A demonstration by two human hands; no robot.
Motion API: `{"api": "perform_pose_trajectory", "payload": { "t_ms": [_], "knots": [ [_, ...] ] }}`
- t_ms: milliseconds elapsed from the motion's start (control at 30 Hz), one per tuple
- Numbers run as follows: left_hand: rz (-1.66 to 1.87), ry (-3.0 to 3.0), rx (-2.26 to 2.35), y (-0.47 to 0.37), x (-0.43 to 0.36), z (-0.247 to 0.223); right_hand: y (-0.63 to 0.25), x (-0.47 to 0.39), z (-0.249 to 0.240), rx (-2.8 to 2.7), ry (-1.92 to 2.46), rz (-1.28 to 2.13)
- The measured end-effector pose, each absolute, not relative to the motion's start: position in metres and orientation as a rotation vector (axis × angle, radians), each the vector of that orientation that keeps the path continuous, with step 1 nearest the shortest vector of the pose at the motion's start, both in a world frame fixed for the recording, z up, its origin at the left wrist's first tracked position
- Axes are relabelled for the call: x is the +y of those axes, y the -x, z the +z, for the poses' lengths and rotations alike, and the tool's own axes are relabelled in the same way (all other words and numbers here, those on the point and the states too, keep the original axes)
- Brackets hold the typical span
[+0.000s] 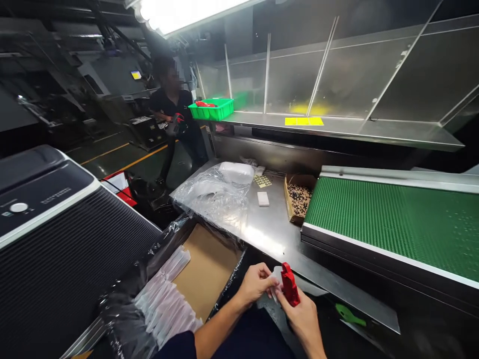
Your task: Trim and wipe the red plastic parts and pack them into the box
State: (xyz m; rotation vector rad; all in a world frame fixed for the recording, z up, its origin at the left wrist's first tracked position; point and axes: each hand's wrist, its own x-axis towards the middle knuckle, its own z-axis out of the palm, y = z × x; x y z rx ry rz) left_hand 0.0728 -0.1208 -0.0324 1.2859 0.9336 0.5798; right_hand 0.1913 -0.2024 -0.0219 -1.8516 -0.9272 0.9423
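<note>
Near the lower middle, my left hand [256, 285] is closed, its thumb and fingers pinching a thin whitish translucent bag [276, 275]. Just right of it, my right hand [302, 315] holds a red plastic part [289, 285] upright, and its fingertips also touch the bag's edge. The bag lies between the two hands, beside the red part. Below left, an open carton [209, 264] lined with dark plastic holds a row of wrapped pale pieces [164, 304].
Clear plastic sheeting [213, 192], a small white block [263, 199] and a box of small dark pieces [298, 199] are on the steel table [262, 234]. A green conveyor [389, 219] stands right, a black ribbed conveyor [75, 249] left. Behind, a person [179, 114] stands near a green bin [213, 109].
</note>
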Motion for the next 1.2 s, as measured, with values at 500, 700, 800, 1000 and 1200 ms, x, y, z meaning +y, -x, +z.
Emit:
{"api": "perform_pose_trajectory", "payload": {
  "t_ms": [500,700,800,1000,1200],
  "knots": [
    [0.649,-1.792,1.213,-0.08,-0.075,-0.041,-0.202,-0.208,-0.012,-0.995,1.806,1.172],
    [0.658,-1.966,1.135,-0.102,-0.065,-0.052,-0.209,-0.205,-0.003,-0.919,1.721,1.346],
    [0.664,-2.043,1.076,-0.106,-0.069,-0.052,-0.213,-0.204,-0.004,-0.891,1.796,1.281],
    [0.648,-2.147,1.02,-0.109,-0.073,-0.056,-0.217,-0.207,0.001,-0.907,1.676,1.344],
    [0.669,-2.205,0.967,-0.113,-0.071,-0.059,-0.219,-0.205,0.0,-0.798,1.605,1.427]
  ]
}}
